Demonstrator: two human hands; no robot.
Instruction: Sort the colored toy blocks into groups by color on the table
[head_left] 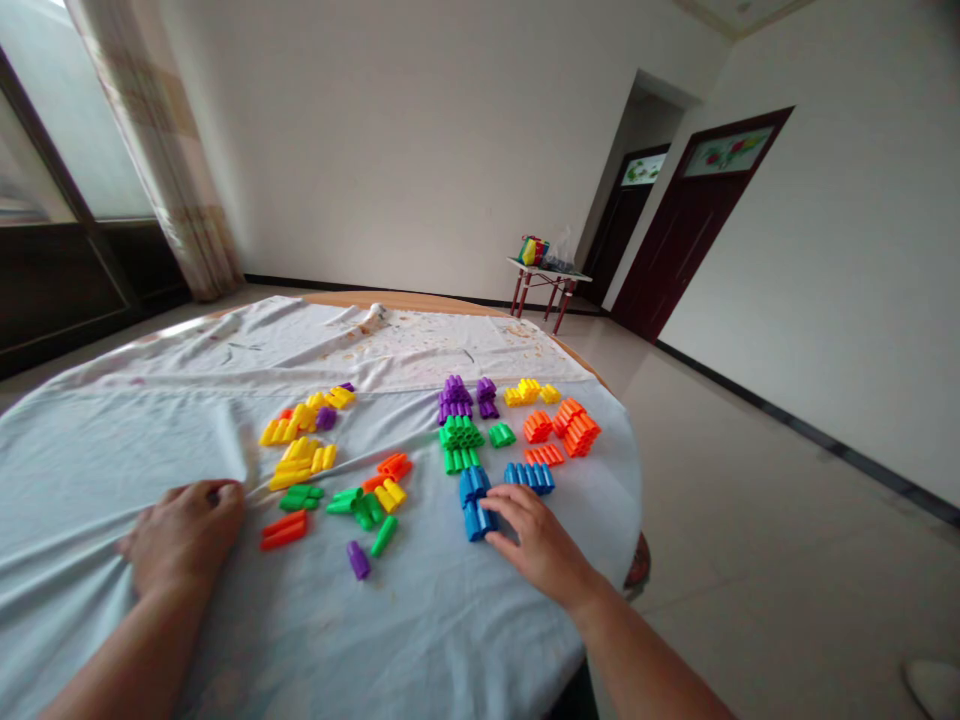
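Observation:
My right hand [529, 535] is at the near end of a blue block cluster [474, 485], its thumb and fingers around the right side of the nearest blue piece. My left hand [187, 530] rests on the cloth at the left, fingers curled, beside red pieces [285, 530]; whether it holds anything is hidden. Another blue row [529, 478] lies right of the cluster. Behind are green blocks [460, 440], purple blocks [455, 398], yellow blocks [529, 391] and orange blocks [577, 428]. Between my hands lie loose green pieces [367, 508] and a purple piece [358, 560].
A pale cloth [300, 640] with folds covers the round table. Mixed yellow pieces [304, 460] lie at the left middle. Far back stands a small table [551, 270] with a colourful bag [533, 250]. A dark red door [701, 220] is at the right.

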